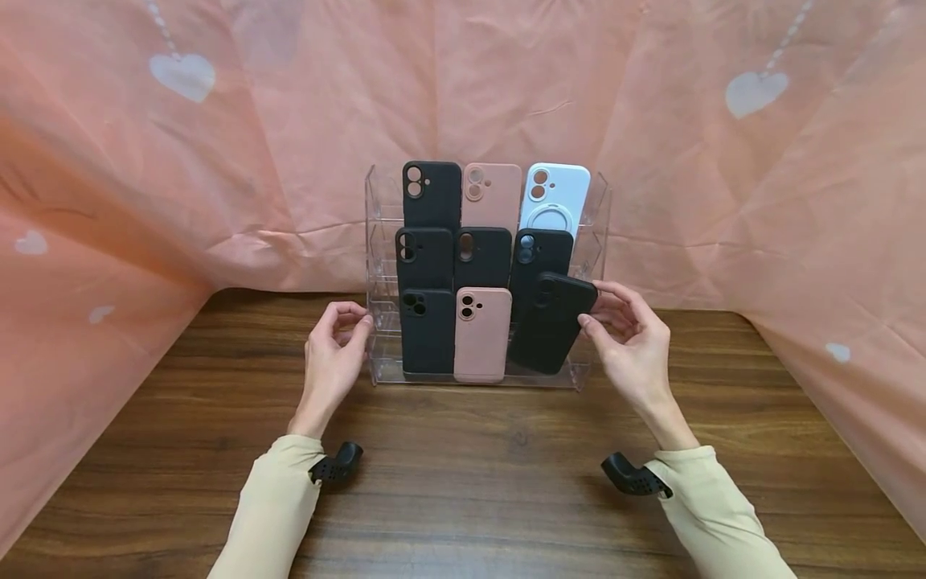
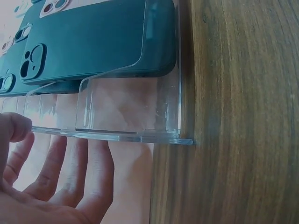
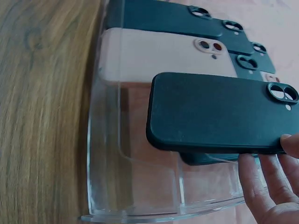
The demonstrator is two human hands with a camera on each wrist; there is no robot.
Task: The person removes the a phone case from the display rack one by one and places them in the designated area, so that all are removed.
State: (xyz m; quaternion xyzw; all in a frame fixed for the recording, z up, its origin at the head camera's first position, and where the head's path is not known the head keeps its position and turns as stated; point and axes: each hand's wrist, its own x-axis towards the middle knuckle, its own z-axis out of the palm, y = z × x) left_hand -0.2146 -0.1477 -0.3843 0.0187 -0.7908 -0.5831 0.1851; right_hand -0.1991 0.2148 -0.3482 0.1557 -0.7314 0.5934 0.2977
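A clear stepped display rack (image 1: 383, 371) holds phone cases in three rows. My right hand (image 1: 637, 354) pinches a black phone case (image 1: 553, 334) by its side edge, thumb in front and fingers behind. That case (image 3: 219, 112) tilts to the right, before the rack's lower right part, and partly covers another black case (image 1: 542, 251). Beside it in the bottom row stand a pink case (image 1: 483, 334) and a dark case (image 1: 428, 331). At the rack's left side my left hand (image 1: 336, 350) holds the side panel (image 2: 112, 135), thumb at its edge and fingers beyond it.
Higher rows carry a white case (image 1: 560, 189) with a ring, another pink case (image 1: 492, 193) and several dark ones. The rack stands on a wooden table (image 1: 463, 482). Pink cloth (image 1: 304, 121) with white hearts hangs behind and at both sides.
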